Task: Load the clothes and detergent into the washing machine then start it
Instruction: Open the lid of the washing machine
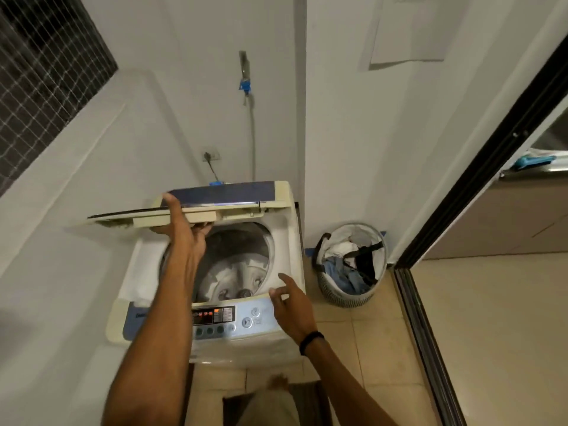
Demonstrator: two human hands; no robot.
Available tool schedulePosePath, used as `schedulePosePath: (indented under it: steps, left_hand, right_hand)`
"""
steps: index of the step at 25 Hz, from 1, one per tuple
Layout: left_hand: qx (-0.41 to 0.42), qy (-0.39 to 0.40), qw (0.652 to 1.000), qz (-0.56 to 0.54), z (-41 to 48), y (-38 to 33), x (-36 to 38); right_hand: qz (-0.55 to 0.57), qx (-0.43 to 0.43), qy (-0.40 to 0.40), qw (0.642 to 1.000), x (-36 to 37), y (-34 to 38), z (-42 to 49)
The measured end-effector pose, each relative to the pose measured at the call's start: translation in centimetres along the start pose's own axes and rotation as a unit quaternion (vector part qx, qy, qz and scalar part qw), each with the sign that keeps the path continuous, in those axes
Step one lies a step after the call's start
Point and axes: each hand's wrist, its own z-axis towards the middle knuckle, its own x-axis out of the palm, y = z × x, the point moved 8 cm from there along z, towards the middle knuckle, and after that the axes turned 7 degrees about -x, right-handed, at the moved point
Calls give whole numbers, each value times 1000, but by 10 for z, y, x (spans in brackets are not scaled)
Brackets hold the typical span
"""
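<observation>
Head-worn camera looks steeply down, close over the washing machine (pixel 215 272), facing the wall (pixel 184 87).

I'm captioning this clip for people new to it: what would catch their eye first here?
The cream top-loading washing machine at the centre, its folding lid propped up by the left hand, exposing a drum with no clothes visible. The right hand hovers open above the blue control panel. On the tiled floor to the right stands a round woven laundry basket of clothes.
</observation>
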Motion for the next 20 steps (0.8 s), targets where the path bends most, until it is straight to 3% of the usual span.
schedulePosePath:
  steps: [5, 11, 17, 19, 20]
  left_hand:
    - [29, -52, 997, -42, 4, 5, 6]
    - [15, -60, 998, 13, 29, -8, 24]
    - [20, -25, 982, 186, 61, -46, 17]
    - [93, -89, 953, 274, 63, -71, -1]
    - [147, -148, 918, 336, 61, -91, -7]
  right_hand:
    - [3, -15, -27, 1000, -20, 0, 29]
    - [-45, -152, -168, 973, -40, 110, 129]
    - [-122, -136, -262, 948, -46, 144, 188]
    - [-122, -139, -283, 941, -47, 145, 193]
    - [-120, -141, -287, 940, -47, 147, 198]
